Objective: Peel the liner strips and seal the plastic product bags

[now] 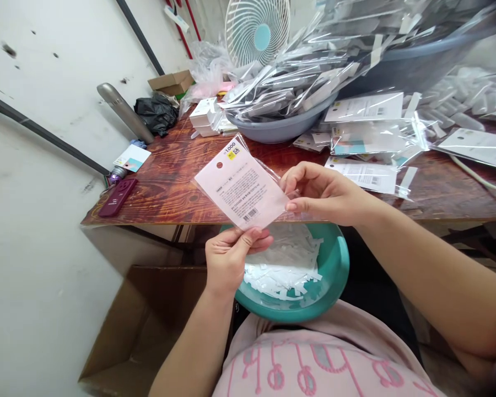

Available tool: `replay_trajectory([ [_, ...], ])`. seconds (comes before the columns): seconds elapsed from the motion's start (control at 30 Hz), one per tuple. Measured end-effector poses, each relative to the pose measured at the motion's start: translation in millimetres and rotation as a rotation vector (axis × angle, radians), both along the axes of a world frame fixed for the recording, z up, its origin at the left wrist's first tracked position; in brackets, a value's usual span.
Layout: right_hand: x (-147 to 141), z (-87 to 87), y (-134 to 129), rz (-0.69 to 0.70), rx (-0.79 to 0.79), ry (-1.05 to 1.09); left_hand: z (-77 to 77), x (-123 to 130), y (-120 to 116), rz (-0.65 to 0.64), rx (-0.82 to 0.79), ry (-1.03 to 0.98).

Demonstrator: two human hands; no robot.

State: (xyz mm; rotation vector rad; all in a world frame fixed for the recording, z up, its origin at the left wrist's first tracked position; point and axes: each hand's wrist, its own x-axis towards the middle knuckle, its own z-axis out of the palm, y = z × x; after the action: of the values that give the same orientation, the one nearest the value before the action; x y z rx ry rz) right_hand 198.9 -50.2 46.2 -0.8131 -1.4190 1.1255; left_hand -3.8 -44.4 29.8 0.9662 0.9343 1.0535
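Observation:
A pale printed card in a clear plastic sleeve is held up over the table's front edge, its hole and yellow label toward the upper left. My left hand pinches its bottom corner between thumb and fingers. At the card's right corner, my right hand grips the clear sleeve with thumb and forefinger. Below the hands, a green basin rests at my lap with many white paper strips in it.
On the wooden table stand a blue-grey basin heaped with plastic packets, a fan and a white card stack. Packaged cards lie right; a red phone lies left. A cardboard box is below left.

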Motion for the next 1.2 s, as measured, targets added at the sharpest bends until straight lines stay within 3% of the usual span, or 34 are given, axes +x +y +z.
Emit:
replay_trajectory([
  [0.13,-1,0.4,2,-0.136,-0.12,0.02,-5.2,-1,-1,-0.025,0.011,0.048],
  [0.4,-13,-8.0,5,-0.372,-0.161,0.153,-8.7,1,-5,-0.004,0.001,0.012],
  [0.7,-39,-19.6,5,-0.654,-0.062,0.293,-17.9,3,-1,0.012,0.065,0.077],
  [0.83,-51,-26.1,3,-0.672,-0.041,0.43,-23.5,5,4,0.018,0.053,0.02],
  [1.0,-62,-29.7,-5,-0.675,-0.054,0.462,-17.8,19,8,-0.054,-0.072,-0.124],
  [1.2,-62,-30.9,-10,-0.588,-0.168,0.589,-17.8,25,8,0.033,-0.105,-0.196],
])
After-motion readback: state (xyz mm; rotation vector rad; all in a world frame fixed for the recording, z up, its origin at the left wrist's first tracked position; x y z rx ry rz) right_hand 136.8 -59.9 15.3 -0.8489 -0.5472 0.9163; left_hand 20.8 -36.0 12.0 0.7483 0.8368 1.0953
